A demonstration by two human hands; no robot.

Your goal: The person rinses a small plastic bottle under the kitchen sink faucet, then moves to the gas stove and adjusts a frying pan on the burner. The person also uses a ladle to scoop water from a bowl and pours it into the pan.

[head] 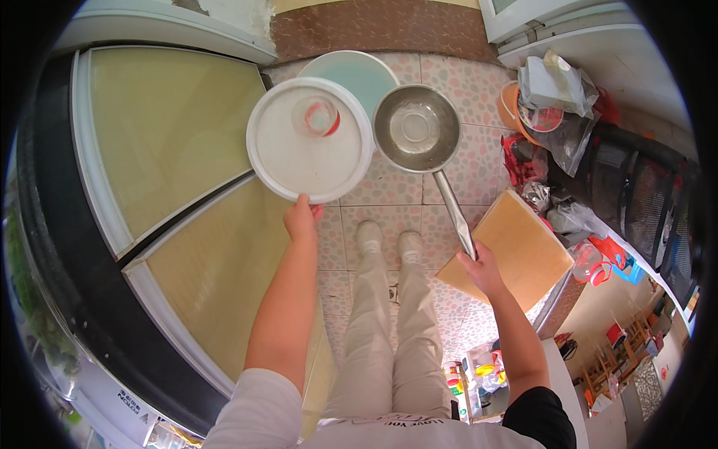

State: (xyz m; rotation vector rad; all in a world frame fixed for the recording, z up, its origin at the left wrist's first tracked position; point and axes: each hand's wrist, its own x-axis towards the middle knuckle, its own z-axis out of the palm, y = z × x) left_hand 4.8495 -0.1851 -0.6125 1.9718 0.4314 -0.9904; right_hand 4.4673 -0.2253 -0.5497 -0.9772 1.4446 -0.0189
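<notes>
My left hand (304, 218) grips the near rim of a round white plastic lid (280, 157). A small clear container with red on it (321, 118) shows on the lid's upper part. My right hand (481, 268) is closed around the handle of a stainless steel ladle or small saucepan (417, 128), its bowl facing up, with what looks like a little clear liquid inside. Beyond the lid, a round white tub (392, 70) on the floor holds pale bluish liquid. The lid overlaps part of the tub in view.
Pale yellow cabinet doors (174, 134) stand at left. On the right are an orange bucket (509, 112) with plastic bags, a tan board (510, 252), a clear plastic bottle (587, 262) and a black mesh chair (645, 196). The floor (381, 185) is tiled.
</notes>
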